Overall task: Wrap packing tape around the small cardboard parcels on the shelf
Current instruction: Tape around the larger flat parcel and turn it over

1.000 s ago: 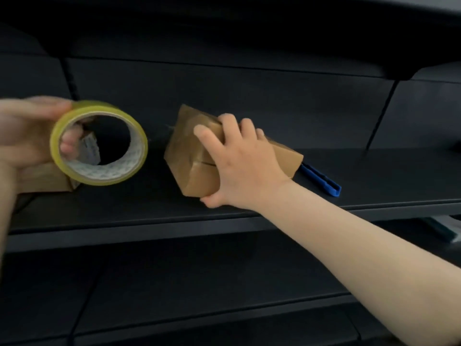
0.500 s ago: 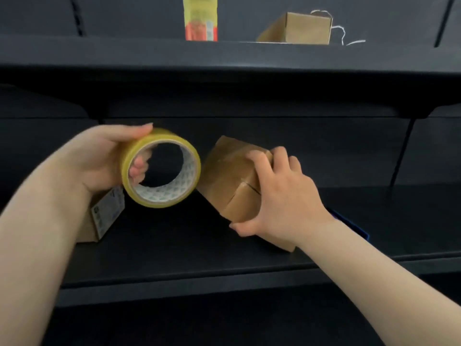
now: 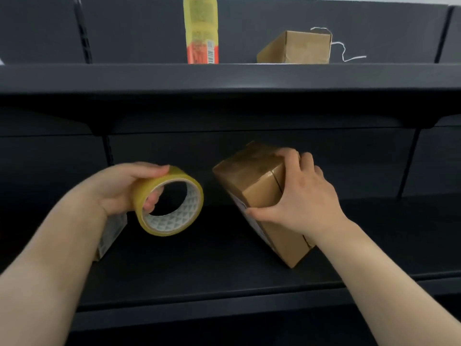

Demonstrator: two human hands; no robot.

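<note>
My right hand [image 3: 303, 196] grips a small brown cardboard parcel [image 3: 254, 181], tilted on one corner on the dark middle shelf [image 3: 212, 268]. Glossy tape covers its upper end. My left hand [image 3: 124, 187] holds a yellow roll of packing tape [image 3: 172, 221] just left of the parcel, thumb on the outer rim and fingers through the core. Behind my left forearm a second small parcel [image 3: 111, 233] with a printed label stands on the same shelf, mostly hidden.
On the upper shelf [image 3: 224, 76] stand a yellow and orange bottle [image 3: 201, 31] and another cardboard box [image 3: 296, 47] with a white string [image 3: 346, 52] trailing to its right. Dark shelf uprights and back panels surround the bay.
The view has tilted up, so the upper shelf shows. My left hand brought the tape roll closer to the parcel. My right hand tipped the parcel more upright; the blue tool is out of sight.
</note>
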